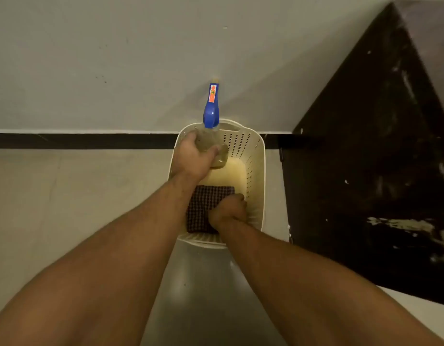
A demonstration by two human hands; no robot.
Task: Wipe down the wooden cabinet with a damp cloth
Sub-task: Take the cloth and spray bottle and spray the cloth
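Note:
A cream plastic basket (256,156) stands on the floor against the wall. My left hand (191,156) grips a clear spray bottle (212,113) with a blue trigger head, held over the basket's far end. Inside the basket lies a folded dark checked cloth (203,201). My right hand (228,208) rests on its right side, fingers curled around the cloth's edge. The dark wooden cabinet (366,158) stands to the right of the basket, its surface marked with pale smears and spots.
A pale wall (116,58) rises behind the basket, with a black skirting strip (78,141) along its base. Light floor tiles (66,191) spread to the left. The cabinet's side almost touches the basket's right rim.

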